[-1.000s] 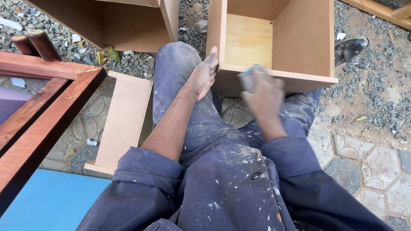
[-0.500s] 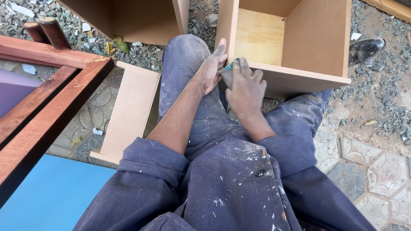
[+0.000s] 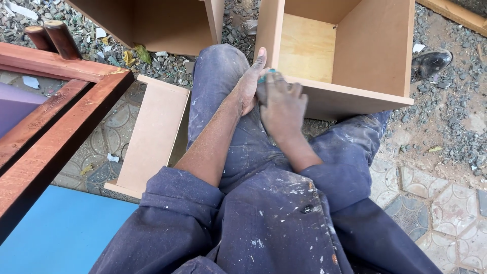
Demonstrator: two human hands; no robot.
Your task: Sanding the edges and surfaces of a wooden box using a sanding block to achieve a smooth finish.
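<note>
The open box [image 3: 345,56] of light brown board stands on the ground [image 3: 446,127] between the person's knees, its mouth turned up toward the camera and its near wall running as a long edge from the left corner by the hands out to the right, slightly downhill in the picture. That edge [image 3: 355,91] is the line everything hangs on: it stretches away to the right of both hands, so the whole free length lies on the right hand's side. The left hand [image 3: 247,83] rests flat and open against the outside of the box's left wall at the near corner, thumb pointing up along the vertical edge, holding nothing but bracing the board. The right hand [image 3: 280,104] sits just beside it, touching it, fingers curled down over a small teal pad [image 3: 264,77] of which only a sliver shows between the fingers; the pad is pressed on the edge right at the left corner. The right hand is blurred, so how tightly it grips cannot be made out. A loose board [image 3: 152,134] lies flat on the patterned paving off the left knee, a second box [image 3: 152,23] stands beyond it, and a red-brown frame [image 3: 56,116] crosses the left side, none of them touched.
</note>
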